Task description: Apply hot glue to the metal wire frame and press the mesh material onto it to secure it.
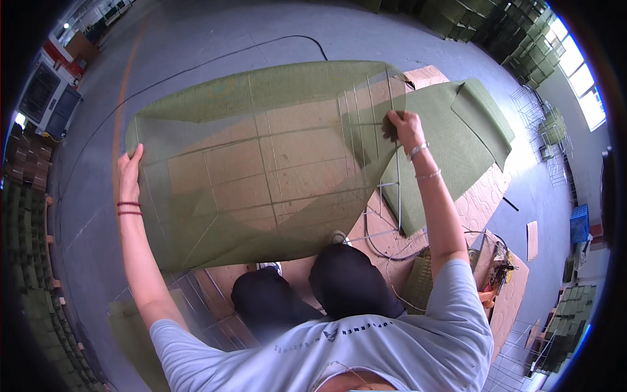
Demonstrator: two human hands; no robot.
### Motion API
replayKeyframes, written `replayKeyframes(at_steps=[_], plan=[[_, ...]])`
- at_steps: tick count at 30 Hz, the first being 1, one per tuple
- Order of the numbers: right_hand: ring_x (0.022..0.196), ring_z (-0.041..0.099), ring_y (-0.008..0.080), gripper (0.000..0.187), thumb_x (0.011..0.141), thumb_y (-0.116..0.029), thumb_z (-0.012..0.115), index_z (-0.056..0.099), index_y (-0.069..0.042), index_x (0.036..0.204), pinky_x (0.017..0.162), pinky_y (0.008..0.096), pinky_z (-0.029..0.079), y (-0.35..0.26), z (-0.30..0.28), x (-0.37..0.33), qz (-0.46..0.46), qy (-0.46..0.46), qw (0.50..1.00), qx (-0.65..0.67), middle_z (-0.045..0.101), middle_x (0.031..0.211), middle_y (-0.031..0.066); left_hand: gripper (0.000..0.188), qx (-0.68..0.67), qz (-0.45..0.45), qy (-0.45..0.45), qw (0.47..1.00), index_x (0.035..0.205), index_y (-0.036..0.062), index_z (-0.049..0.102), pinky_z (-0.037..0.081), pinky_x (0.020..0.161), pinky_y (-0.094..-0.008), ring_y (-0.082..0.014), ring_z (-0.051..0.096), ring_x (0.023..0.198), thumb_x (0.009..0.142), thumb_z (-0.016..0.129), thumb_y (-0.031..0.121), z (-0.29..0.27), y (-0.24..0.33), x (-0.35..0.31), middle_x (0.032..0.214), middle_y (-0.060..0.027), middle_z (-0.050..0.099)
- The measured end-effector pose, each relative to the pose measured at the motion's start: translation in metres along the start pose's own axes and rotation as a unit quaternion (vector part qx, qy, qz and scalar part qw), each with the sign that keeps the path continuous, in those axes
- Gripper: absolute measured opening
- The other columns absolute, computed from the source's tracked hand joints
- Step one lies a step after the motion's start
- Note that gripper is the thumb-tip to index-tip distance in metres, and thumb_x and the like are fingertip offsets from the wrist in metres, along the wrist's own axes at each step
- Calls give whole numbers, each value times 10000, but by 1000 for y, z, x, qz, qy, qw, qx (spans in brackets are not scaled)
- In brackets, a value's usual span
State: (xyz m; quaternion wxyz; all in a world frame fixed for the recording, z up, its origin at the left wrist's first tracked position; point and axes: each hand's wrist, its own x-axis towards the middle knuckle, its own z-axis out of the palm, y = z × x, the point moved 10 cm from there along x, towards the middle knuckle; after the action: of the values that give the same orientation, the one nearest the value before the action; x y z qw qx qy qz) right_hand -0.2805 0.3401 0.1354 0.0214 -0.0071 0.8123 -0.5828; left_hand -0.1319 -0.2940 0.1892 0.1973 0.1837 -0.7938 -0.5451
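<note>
A large see-through green mesh cover (287, 85) with thin metal wires inside it stretches across the space in front of me, above cardboard. My left hand (128, 173) grips its left edge, thumb on the near face and the other fingers mostly hidden behind. At the right edge my right hand (409, 132) is closed on the mesh, its fingers curled around the border. Just right of that hand lies a second green mesh piece (444, 130) with a folded flap. Bare metal wires (390, 185) show between the two pieces.
Printed cardboard (470, 199) covers the floor under the work. At my right are an orange-handled tool (490, 297) and a black hose (375, 245). Stacks of green mesh boxes (450, 16) stand far right, wire frames (555, 160) along the wall. A cable (215, 55) crosses the floor.
</note>
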Motion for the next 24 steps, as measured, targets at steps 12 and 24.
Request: replayKeyframes(at_steps=[12, 24], plan=[[592, 606, 265, 404, 760, -334, 601, 615, 69, 775, 559, 364, 475, 127, 48, 151, 88, -69, 979, -171, 613, 680, 190, 243, 62, -166, -9, 984, 915, -2, 610, 443, 717, -293, -142, 572, 794, 829, 591, 224, 37, -111, 63, 870, -68, 619], [486, 599, 160, 278, 859, -219, 543, 609, 19, 730, 424, 257, 441, 147, 85, 170, 10, -80, 972, -222, 620, 602, 79, 276, 75, -132, -4, 988, 922, 12, 625, 423, 731, -270, -110, 547, 798, 823, 606, 269, 32, -178, 77, 874, -40, 619]])
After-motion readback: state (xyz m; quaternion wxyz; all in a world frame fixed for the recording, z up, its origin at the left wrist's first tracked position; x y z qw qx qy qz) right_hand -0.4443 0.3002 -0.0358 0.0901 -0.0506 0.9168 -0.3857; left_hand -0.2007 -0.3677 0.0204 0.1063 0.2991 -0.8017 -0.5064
